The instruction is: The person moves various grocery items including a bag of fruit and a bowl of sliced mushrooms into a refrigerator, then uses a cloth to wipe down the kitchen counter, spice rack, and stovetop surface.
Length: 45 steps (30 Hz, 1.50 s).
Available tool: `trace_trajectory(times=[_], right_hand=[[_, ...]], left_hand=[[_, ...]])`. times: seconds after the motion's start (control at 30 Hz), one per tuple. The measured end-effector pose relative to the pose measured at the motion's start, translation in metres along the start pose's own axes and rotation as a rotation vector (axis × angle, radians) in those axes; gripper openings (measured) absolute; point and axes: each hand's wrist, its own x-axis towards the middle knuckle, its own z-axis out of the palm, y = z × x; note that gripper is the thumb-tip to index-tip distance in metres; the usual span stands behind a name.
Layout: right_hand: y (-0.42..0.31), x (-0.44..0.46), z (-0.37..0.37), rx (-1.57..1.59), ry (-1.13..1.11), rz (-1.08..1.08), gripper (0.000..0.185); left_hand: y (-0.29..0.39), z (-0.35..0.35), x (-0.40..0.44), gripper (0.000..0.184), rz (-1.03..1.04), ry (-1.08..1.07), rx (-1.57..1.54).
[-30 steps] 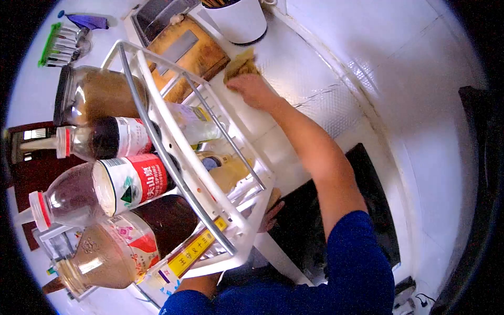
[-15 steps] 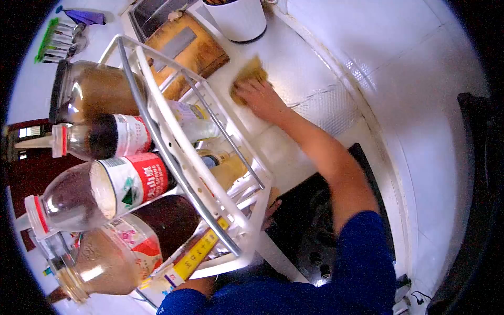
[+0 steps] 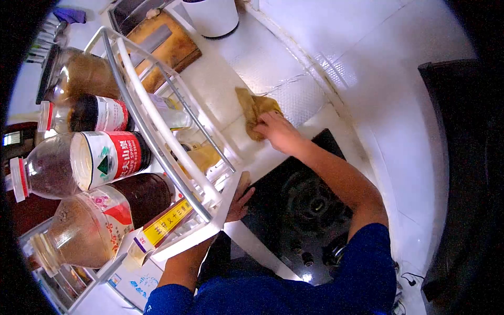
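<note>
My right hand [image 3: 279, 131] is closed on a crumpled brown-yellow cloth [image 3: 257, 107], pressed against the white countertop [image 3: 212, 79] beside the stove. My left hand [image 3: 240, 206] is partly hidden behind the end of a white wire rack [image 3: 210, 226]. Its visible fingers are apart, close to the rack's end and the edge of the black gas stove [image 3: 294, 205]. Whether it touches the rack is unclear. Bottles of dark liquid fill the rack, among them one with a red-and-white label [image 3: 123, 155] and a large one [image 3: 121, 220]. A yellow-labelled box [image 3: 165, 223] sits at its near end.
A wooden board [image 3: 168, 47] with a flat grey blade on it lies beyond the rack. Next to it stands a white container [image 3: 212, 18]. Shiny embossed foil [image 3: 273, 63] covers the counter near the wall. A burner ring [image 3: 317, 205] is on the stove.
My right hand has drawn the cloth back along the counter toward the stove. The camera view has shifted, and more of my left hand and the stove now show.
</note>
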Motion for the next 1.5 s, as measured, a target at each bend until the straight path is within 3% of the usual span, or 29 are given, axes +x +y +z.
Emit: trace_trajectory(times=[0.1, 0.17, 0.2, 0.23, 0.27, 0.33, 0.4, 0.43, 0.47, 0.53, 0.57, 0.63, 0.67, 0.73, 0.77, 0.8, 0.83, 0.87, 0.9, 0.93, 1.0, 1.1, 1.2, 1.23, 1.33, 1.37, 1.43, 1.5], right_hand=[[0.001, -0.023, -0.015, -0.068, -0.069, -0.049, 0.024], [0.048, -0.011, 0.004, 0.239, -0.163, 0.15, 0.019], [0.048, 0.004, -0.035, 0.188, 0.014, 0.081, 0.023], [0.05, 0.018, -0.057, 0.183, 0.173, 0.241, 0.025], [0.075, 0.034, -0.063, 0.19, 0.297, 0.379, 0.025], [0.104, 0.054, -0.058, 0.121, 0.324, 0.369, 0.024], [0.105, 0.071, -0.016, -0.027, 0.463, 0.379, 0.025], [0.09, 0.077, -0.011, -0.026, 0.223, 0.373, 0.031], [0.077, 0.073, 0.003, 0.066, 0.218, 0.215, 0.028], [0.048, 0.057, 0.005, 0.044, 0.325, 0.0, 0.012], [0.061, 0.06, -0.008, 0.037, 0.327, 0.001, 0.012], [0.096, 0.066, -0.028, -0.053, -0.013, 0.202, 0.027], [0.105, 0.061, -0.029, -0.034, -0.021, 0.2, 0.027], [0.121, 0.061, -0.037, 0.092, 0.381, 0.582, 0.023], [0.108, 0.059, -0.024, 0.023, 0.373, 0.501, 0.023], [0.092, 0.057, -0.001, -0.049, 0.362, 0.425, 0.023], [0.089, 0.059, 0.017, 0.149, 0.142, 0.348, 0.029], [0.053, 0.041, 0.014, 0.104, 0.093, 0.272, 0.03], [0.037, 0.025, 0.007, 0.098, 0.027, 0.185, 0.03], [0.033, 0.013, -0.006, 0.131, 0.073, 0.112, 0.03], [0.084, 0.012, -0.019, 0.303, 0.005, 0.192, 0.027], [0.094, -0.012, -0.035, 0.481, 0.321, 0.563, 0.022], [0.065, -0.027, 0.02, 0.164, 0.182, 0.299, 0.034], [0.027, -0.033, 0.0, 0.255, 0.045, 0.289, 0.034], [0.063, -0.027, -0.013, 0.275, -0.1, 0.09, 0.029], [0.126, -0.018, 0.006, 0.658, -0.019, 0.186, 0.029], [0.164, -0.014, 0.022, 1.051, 0.042, 0.292, 0.029], [0.121, -0.016, -0.02, 0.145, 0.227, 0.477, 0.032]], left_hand=[[-0.001, 0.003, 0.003, 0.068, -0.003, 0.0, -0.015], [-0.004, 0.003, -0.004, 0.07, -0.001, 0.034, -0.108], [-0.003, 0.005, -0.005, 0.07, -0.007, 0.03, -0.105], [0.004, 0.009, -0.005, 0.072, -0.199, 0.111, -0.795], [0.004, 0.015, -0.008, 0.074, -0.28, 0.115, -1.078], [0.004, 0.028, -0.013, 0.077, -0.464, 0.214, -1.67], [0.002, 0.031, -0.012, 0.077, -0.426, 0.192, -1.59], [0.0, 0.03, -0.01, 0.077, -0.411, 0.186, -1.562], [0.0, 0.028, -0.009, 0.077, -0.38, 0.201, -1.571], [-0.004, 0.022, -0.006, 0.076, -0.23, 0.058, -0.949], [-0.005, 0.018, -0.004, 0.076, -0.151, 0.03, -0.655], [-0.001, 0.004, -0.005, 0.076, -0.052, 0.001, -0.271], [0.009, 0.0, -0.006, 0.077, -0.294, 0.04, -0.833], [0.01, 0.01, -0.008, 0.077, -0.541, 0.111, -1.385], [0.006, 0.032, -0.013, 0.076, -0.49, 0.26, -1.549], [0.006, 0.034, -0.014, 0.076, -0.479, 0.261, -1.573], [0.005, 0.03, -0.013, 0.076, -0.445, 0.213, -1.463], [0.003, 0.026, -0.012, 0.076, -0.347, 0.111, -1.106], [-0.001, 0.029, -0.011, 0.075, -0.232, 0.056, -0.707], [-0.014, 0.034, -0.01, 0.075, -0.007, -0.018, 0.005], [-0.007, 0.012, -0.005, 0.074, 0.007, -0.015, 0.045], [-0.006, 0.004, -0.004, 0.073, 0.029, -0.012, 0.089], [-0.007, 0.012, -0.006, 0.073, 0.006, -0.057, 0.235], [-0.013, 0.021, -0.009, 0.074, 0.0, -0.043, 0.183], [-0.005, 0.003, -0.002, 0.073, -0.001, -0.117, 0.208], [0.002, -0.008, 0.001, 0.073, -0.007, -0.087, 0.166], [0.004, -0.005, -0.004, 0.072, -0.009, -0.062, 0.128], [0.01, -0.015, 0.002, 0.072, -0.048, -0.075, 0.089]])
